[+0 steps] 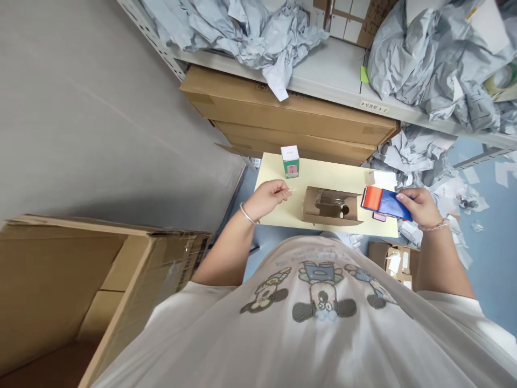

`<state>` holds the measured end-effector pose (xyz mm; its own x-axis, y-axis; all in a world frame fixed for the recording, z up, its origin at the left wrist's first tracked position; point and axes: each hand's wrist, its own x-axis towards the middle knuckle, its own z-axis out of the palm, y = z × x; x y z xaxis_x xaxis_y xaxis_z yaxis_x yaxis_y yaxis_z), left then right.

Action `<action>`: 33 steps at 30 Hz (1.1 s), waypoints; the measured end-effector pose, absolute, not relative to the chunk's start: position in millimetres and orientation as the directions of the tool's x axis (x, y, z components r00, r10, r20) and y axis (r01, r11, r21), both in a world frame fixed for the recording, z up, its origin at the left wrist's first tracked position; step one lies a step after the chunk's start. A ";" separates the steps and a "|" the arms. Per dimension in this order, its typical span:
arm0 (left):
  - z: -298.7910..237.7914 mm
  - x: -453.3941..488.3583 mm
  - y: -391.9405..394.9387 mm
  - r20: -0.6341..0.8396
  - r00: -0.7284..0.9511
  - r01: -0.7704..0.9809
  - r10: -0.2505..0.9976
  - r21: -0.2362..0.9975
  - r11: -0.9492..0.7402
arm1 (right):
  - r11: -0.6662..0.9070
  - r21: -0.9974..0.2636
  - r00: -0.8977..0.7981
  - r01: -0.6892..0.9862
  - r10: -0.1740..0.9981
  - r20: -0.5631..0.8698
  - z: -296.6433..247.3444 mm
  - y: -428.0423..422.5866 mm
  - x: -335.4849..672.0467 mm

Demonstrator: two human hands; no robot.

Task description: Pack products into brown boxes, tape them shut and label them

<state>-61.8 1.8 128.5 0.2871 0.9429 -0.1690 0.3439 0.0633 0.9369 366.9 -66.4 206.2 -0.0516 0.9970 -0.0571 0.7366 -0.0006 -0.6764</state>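
Observation:
My right hand [420,206] grips a blue and orange tape dispenser [388,202] with a dark toothed edge, held over the table's right end. At the left, my left hand [271,198] is closed in a pinch, and a small clear strip that looks like tape [294,189] sticks out from the fingertips. Between both hands lies a small open cardboard box [313,207], flaps spread, with a clear, shiny object [331,198] inside. Behind my left hand stands a green and white carton [290,163]. All of this is on a pale yellow table [343,171].
A white box [383,178] and a pinkish flat object [379,216] lie near the dispenser. Large flat cartons [291,116] stand behind the table, under a metal shelf [331,67] piled with grey bags [242,32]. A big open carton [60,291] stands at left, a smaller one [379,250] below right.

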 end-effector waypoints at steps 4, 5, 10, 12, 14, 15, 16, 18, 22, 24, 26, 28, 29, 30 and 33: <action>134.1 -69.5 14.8 -0.121 0.289 0.334 0.950 0.942 0.018 | -0.035 -0.722 0.004 0.691 0.999 -0.045 202.0 -66.4 369.0; 134.2 -68.1 16.3 -0.095 0.279 0.324 0.956 0.946 0.000 | -0.042 -0.735 0.017 0.677 0.999 -0.041 201.0 -66.4 367.5; 123.6 -55.8 22.6 -0.104 0.163 0.257 0.981 0.965 0.060 | -0.050 -0.754 0.086 0.655 0.996 0.009 199.4 -65.6 363.2; 115.6 -54.9 30.2 -0.098 0.071 0.217 0.993 0.973 0.081 | -0.056 -0.748 0.127 0.661 0.991 0.037 198.7 -65.2 368.2; 107.5 -55.9 38.9 -0.049 -0.012 0.202 0.999 0.978 0.050 | -0.082 -0.757 0.205 0.648 0.976 0.069 197.9 -65.8 378.2; 103.7 -55.7 42.0 -0.025 -0.026 0.208 0.999 0.978 0.030 | -0.107 -0.764 0.260 0.637 0.962 0.082 197.3 -66.6 384.6; 100.0 -54.3 43.3 -0.012 -0.012 0.223 1.000 0.975 0.015 | -0.142 -0.769 0.329 0.624 0.940 0.093 196.6 -67.8 391.7; 93.1 -45.5 39.3 -0.008 0.111 0.274 0.994 0.962 -0.023 | -0.239 -0.768 0.482 0.594 0.870 0.102 193.8 -70.7 406.6; 81.8 -8.6 12.6 0.004 0.505 0.432 0.863 0.864 -0.257 | -0.451 -0.709 0.685 0.543 0.726 0.063 177.8 -75.0 433.4; 78.8 10.5 2.0 -0.030 0.612 0.524 0.791 0.764 -0.377 | -0.520 -0.676 0.731 0.523 0.681 0.042 164.1 -75.2 443.3; 77.5 24.1 -1.4 -0.081 0.637 0.613 0.767 0.656 -0.440 | -0.562 -0.675 0.773 0.479 0.634 0.021 149.0 -74.3 450.6; 76.0 31.2 0.7 -0.101 0.605 0.680 0.790 0.582 -0.446 | -0.577 -0.710 0.808 0.405 0.588 -0.017 135.0 -72.8 455.3; 74.2 32.7 2.2 -0.096 0.583 0.698 0.807 0.566 -0.438 | -0.577 -0.733 0.822 0.359 0.568 -0.044 128.8 -71.9 456.7; 71.3 33.2 3.3 -0.086 0.569 0.705 0.818 0.564 -0.431 | -0.573 -0.757 0.831 0.313 0.551 -0.074 123.1 -70.7 457.3; 54.1 31.8 0.6 -0.054 0.572 0.670 0.818 0.607 -0.428 | -0.519 -0.826 0.816 0.220 0.562 -0.136 108.1 -65.0 453.3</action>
<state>31.8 0.6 54.1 0.5720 0.8185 -0.0544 0.6698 -0.4277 0.6070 453.3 -65.0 108.1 0.8158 0.5621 -0.1361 0.2200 -0.5192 -0.8258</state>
